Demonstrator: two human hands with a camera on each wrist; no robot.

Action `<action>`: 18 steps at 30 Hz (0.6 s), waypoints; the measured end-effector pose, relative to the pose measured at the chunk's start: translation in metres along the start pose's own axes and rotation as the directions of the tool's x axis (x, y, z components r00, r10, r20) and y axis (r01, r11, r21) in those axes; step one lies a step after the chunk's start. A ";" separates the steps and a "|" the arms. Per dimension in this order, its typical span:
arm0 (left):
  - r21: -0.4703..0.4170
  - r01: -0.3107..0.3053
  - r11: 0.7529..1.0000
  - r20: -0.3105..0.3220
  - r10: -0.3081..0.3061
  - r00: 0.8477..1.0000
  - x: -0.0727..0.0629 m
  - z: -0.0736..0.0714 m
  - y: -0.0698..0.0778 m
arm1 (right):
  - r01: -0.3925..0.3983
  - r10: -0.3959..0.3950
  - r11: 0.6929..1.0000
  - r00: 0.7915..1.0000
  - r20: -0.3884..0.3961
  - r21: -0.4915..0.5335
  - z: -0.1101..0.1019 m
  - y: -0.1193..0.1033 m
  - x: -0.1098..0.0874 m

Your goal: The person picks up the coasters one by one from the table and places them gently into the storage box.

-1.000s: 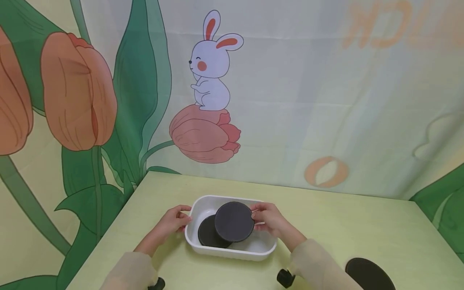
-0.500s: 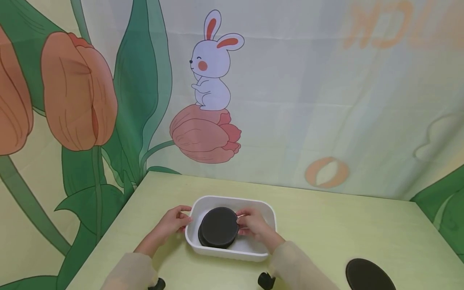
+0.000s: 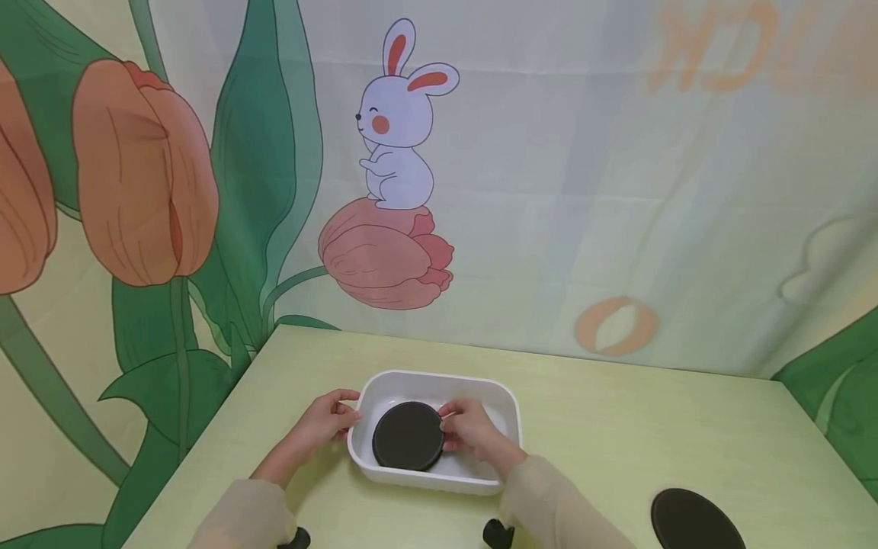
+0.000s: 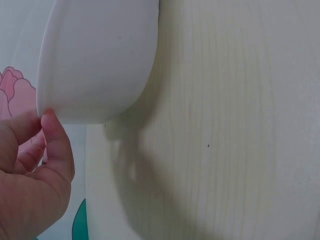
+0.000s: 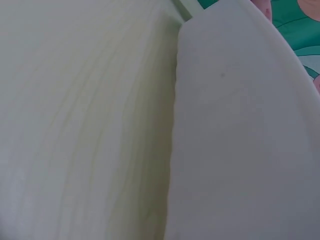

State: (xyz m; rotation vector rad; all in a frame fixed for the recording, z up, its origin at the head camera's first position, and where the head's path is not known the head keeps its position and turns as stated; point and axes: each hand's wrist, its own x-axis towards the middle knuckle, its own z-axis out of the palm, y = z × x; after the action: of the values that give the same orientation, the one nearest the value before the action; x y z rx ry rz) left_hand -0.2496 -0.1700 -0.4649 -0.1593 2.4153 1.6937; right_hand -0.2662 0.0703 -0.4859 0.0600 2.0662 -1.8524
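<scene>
A white oblong bin (image 3: 476,480) with rounded corners stands on the table. Inside its left part lies a black round disc (image 3: 408,436), covering another black disc stacked beneath it. My left hand (image 3: 322,418) grips the bin's left end by the rim, thumb and fingers on either side. In the left wrist view, this hand (image 4: 37,180) pinches the edge of the white wall (image 4: 100,60). My right hand (image 3: 473,431) reaches into the bin and holds the upper disc by its right edge. The right wrist view has mostly the bin's outer wall (image 5: 240,125), which hides the right hand's grip.
Another black disc (image 3: 696,518) lies on the pale yellow table (image 3: 617,427) at the front right. A printed cloth backdrop (image 3: 535,191) with a rabbit and tulips hangs behind the table's back edge.
My right hand has carried the black disc left and down onto the other disc in the bin, now covering it. My left hand has kept its grip on the rim.
</scene>
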 end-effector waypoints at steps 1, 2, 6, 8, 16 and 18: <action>0.002 0.000 1.000 0.000 0.000 1.000 0.000 0.000 0.000 | 0.004 -0.004 1.000 1.000 -0.002 -0.010 0.000 0.000 0.000; 0.003 0.001 1.000 0.000 -0.001 1.000 0.000 0.000 0.000 | 0.006 -0.006 1.000 1.000 -0.002 -0.021 0.000 0.000 -0.001; 0.010 0.009 1.000 0.001 -0.009 1.000 0.000 0.000 0.001 | 0.009 -0.010 0.998 1.000 -0.006 -0.055 0.001 0.001 -0.001; 0.015 0.012 1.000 0.001 -0.012 1.000 0.000 0.000 0.001 | 0.008 -0.009 0.998 1.000 -0.013 -0.062 0.002 0.001 -0.001; 0.021 0.006 1.000 -0.002 -0.006 1.000 -0.001 0.000 0.001 | 0.010 -0.015 0.996 0.999 -0.049 -0.086 0.002 0.000 -0.004; 0.014 0.002 1.000 -0.001 -0.002 1.000 -0.001 0.000 0.001 | 0.016 -0.020 0.996 0.999 -0.051 -0.090 0.001 -0.003 -0.007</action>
State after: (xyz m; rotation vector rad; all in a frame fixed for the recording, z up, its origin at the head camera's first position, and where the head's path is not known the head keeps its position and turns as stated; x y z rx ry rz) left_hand -0.2490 -0.1693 -0.4641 -0.1596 2.4263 1.6755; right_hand -0.2604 0.0707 -0.4815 0.0670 2.1887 -1.7843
